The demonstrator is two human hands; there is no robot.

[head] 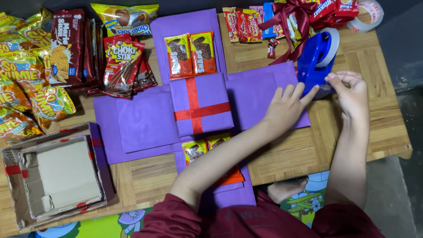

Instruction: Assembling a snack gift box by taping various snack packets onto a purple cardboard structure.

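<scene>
- I steady the blue tape dispenser (318,59) at the counter's (352,128) far right with my left hand (286,108), grip flat and wide.
- My right hand (352,90) pinches the tape end; next, I judge, comes a clean pull.

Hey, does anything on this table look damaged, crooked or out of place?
One thing: the open cardboard box at the near left corner looks worn, with frayed, bent edges and scraps of red tape. It sits askew to the table edge. The purple cross-shaped paper box, its ribboned centre and the snack packets look tidy.
</scene>
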